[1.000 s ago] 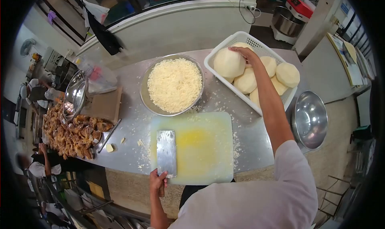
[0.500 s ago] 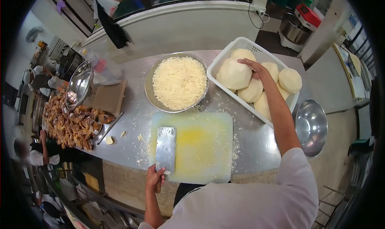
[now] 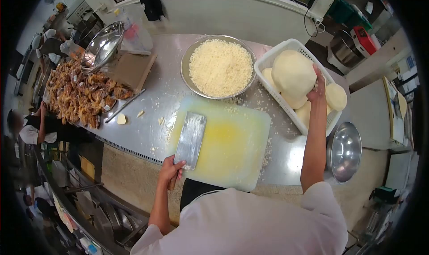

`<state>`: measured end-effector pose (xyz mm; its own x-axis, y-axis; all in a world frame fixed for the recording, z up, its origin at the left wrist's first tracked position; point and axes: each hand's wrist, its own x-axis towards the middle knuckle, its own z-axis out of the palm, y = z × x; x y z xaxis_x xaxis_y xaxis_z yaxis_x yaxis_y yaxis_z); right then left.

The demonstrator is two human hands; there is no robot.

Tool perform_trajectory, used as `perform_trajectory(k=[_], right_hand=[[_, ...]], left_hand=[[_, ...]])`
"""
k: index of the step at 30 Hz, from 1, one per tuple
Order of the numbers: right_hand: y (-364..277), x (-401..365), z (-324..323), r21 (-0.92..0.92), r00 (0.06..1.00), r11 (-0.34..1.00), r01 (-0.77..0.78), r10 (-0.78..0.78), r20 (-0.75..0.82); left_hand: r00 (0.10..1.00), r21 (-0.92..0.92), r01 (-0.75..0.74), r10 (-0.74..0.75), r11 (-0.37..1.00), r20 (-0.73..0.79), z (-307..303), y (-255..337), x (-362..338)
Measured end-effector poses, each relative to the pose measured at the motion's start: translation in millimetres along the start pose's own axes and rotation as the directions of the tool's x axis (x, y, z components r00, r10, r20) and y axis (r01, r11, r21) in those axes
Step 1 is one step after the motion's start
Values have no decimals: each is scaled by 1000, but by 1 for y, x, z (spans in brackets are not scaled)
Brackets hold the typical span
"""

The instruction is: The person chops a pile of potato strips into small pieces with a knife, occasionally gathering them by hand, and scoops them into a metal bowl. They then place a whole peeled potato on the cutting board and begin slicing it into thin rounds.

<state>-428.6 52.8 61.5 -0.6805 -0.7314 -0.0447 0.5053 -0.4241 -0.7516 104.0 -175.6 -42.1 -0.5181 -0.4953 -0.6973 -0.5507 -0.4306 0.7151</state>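
Note:
My left hand (image 3: 170, 171) is closed round the wooden handle of a cleaver (image 3: 191, 141), whose broad blade lies flat over the left side of a pale, yellow-stained cutting board (image 3: 241, 143). At the upper right, my right hand (image 3: 317, 86) grips the right side of a big, round, peeled root vegetable (image 3: 293, 73). It looks like jicama and sits above several others in a white plastic basket (image 3: 278, 99); my thumb is partly hidden. Beyond the board, finely chopped pale bits (image 3: 221, 67) fill a steel bowl (image 3: 185, 80).
Several bagged brown pieces (image 3: 80, 94) are heaped at the table's left end, near a tilted steel bowl (image 3: 103, 45) and cardboard (image 3: 129, 69). A metal rod (image 3: 125, 106) and scraps lie nearby. Another steel bowl (image 3: 346, 152) stands at right. A co-worker (image 3: 33, 127) is at far left.
The large vegetable under my right hand has risen and turned, and my fingers have shifted to its right side. My left hand still holds the cleaver. The whole view has shifted and tilted.

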Motion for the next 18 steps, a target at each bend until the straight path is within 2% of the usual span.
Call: perform_trajectory(k=[1,3,5,7,9,10,11,12,13,15,16,18], right_hand=[[7,-14,3,-8,1000,1000,2,-2,-7],[35,-48,10,64,985,993,-101,109,-133],[86,-80,7,25,929,981,-193,190,-318],[130,-114,29,-21,892,955,-297,269,-363],[177,-128,23,-160,865,902,-400,315,-390],[182,-128,41,-175,870,900,-398,310,-382],[188,-131,58,-351,887,831,-432,321,-332],[191,-135,73,-510,895,736,-445,340,-289],[190,-133,79,-510,892,733,-450,342,-295],[181,-115,90,-855,939,428,-293,299,-173],[172,-104,107,-887,925,285,-363,226,-306],[189,-60,83,-977,972,50,-207,-107,-211]], left_hand=[[999,5,-13,12,1000,31,-1,0,2],[998,14,-23,22,1000,64,-2,-3,4],[994,29,-53,50,998,101,-7,-5,7],[984,36,-115,109,993,143,-15,-1,5],[981,157,-177,161,972,109,-25,5,4],[986,222,-163,150,961,72,-30,12,1],[986,212,-166,154,963,69,-38,16,-1],[978,297,-209,194,932,81,-46,19,-2],[968,381,-250,229,890,101,-53,22,-2],[968,418,-247,202,874,151,-66,26,-2],[969,402,-242,202,883,140,-71,25,-3],[968,335,-243,207,910,141,-77,21,-2]])
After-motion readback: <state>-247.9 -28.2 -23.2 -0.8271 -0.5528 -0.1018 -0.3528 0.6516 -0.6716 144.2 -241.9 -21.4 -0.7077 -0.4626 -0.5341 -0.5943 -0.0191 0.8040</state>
